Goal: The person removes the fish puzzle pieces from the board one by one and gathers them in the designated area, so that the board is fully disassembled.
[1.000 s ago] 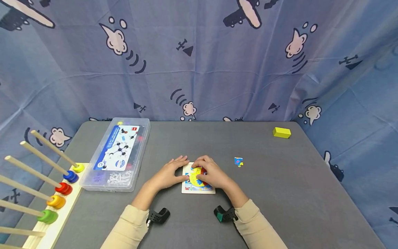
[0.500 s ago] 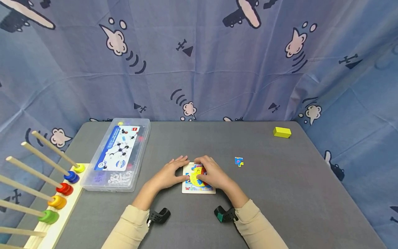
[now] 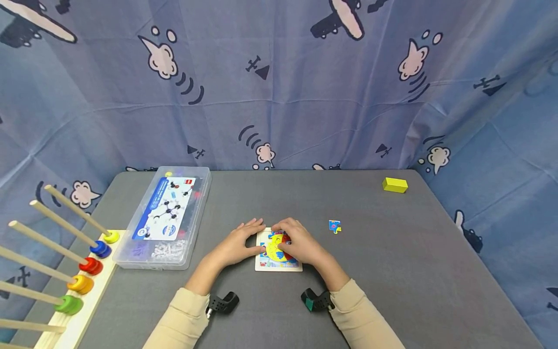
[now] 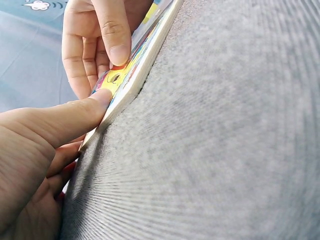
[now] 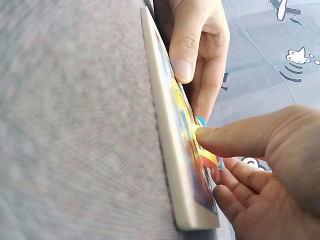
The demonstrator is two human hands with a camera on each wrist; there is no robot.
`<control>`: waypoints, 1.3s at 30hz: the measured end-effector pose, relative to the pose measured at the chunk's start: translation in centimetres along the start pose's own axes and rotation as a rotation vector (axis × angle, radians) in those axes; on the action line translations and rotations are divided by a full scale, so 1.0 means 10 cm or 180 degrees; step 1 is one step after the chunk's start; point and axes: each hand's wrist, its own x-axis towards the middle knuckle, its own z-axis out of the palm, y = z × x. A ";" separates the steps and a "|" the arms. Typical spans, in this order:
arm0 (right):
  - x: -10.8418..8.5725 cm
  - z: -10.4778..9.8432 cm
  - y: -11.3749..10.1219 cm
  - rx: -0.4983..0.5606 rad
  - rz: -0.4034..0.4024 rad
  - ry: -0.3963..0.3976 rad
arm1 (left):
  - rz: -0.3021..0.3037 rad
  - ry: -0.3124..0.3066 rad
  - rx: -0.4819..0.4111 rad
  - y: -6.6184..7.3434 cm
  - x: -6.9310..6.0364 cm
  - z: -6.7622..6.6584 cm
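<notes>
Grey tabletop bears a loose piece right of the puzzle board, nearer the right hand, apparently pinching a tile; the uncurled left hand touches the board's left edge.

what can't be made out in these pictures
Head view: puzzle board, upper right corner covered by the right hand.
Head view: peg rack, near end cut off by the bottom edge.
Head view: box label, fine print too small.
Right wrist view: puzzle piece, full shape partly hidden by the thumb.
</notes>
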 end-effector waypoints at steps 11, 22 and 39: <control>0.01 0.01 0.02 -0.0094 0.0017 0.0061 | 0.0031 0.0022 -0.0004 0.02 -0.01 -0.01; 0.03 0.03 0.05 -0.0076 0.0033 0.0072 | 0.0001 0.0023 0.0008 0.03 -0.01 -0.01; 0.03 0.00 0.08 -0.0170 -0.0045 0.0129 | 0.0046 0.0045 0.0009 0.02 -0.01 -0.01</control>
